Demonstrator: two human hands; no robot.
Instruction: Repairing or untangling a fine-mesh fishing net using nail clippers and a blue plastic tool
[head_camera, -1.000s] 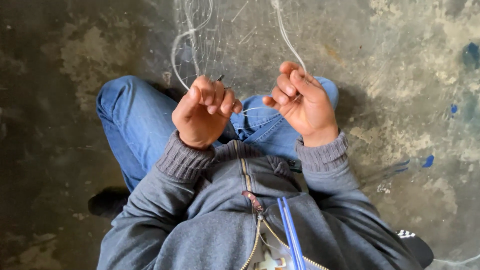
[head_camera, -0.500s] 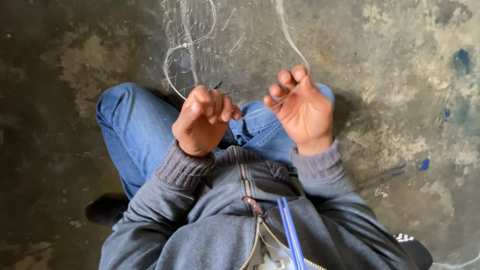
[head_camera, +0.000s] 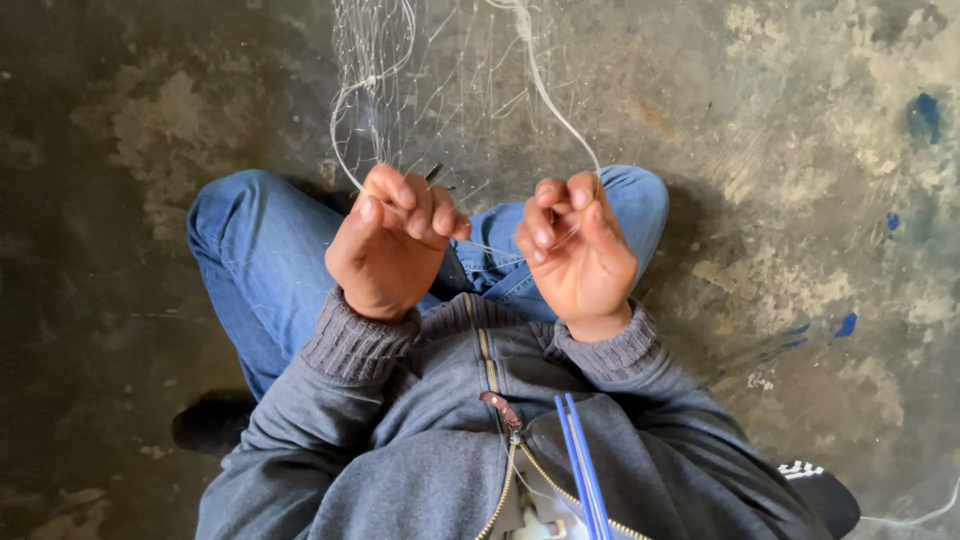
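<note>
- Nearest the camera, at 6 o'clock, a grey zipped jacket (head_camera: 430, 440) fills the bottom of the view, with two thin blue cords (head_camera: 580, 460) hanging down its front — they dangle loose, touching neither hand.
- Just past the cuffs, the left hand (head_camera: 392, 245) is curled into a loose fist, knuckles up, fingers closed tight on a thin line (head_camera: 500, 250); a small dark tool (head_camera: 434, 173), probably a netting needle, pokes out of the fist toward 12 o'clock. How it is gripped inside the fist is hidden.
- At 3 o'clock from it, the right hand (head_camera: 577, 250) is also closed narrow, fingers bent in and pinching the other end of the same line. The two hands sit near each other but apart, so the short strand between them looks taut — likely held that way so it can be worked.
- Under the hands, blue jeans (head_camera: 260, 270) with bent knees show a seated or crouched posture, which keeps the work close to the lap.
- Beyond, toward 12 o'clock, a fine pale net (head_camera: 440, 80) rises out of frame, its thicker white edge cord (head_camera: 545, 90) running down to the right hand.
- Farthest, the stained concrete floor (head_camera: 800, 150) carries a few blue paint spots.
</note>
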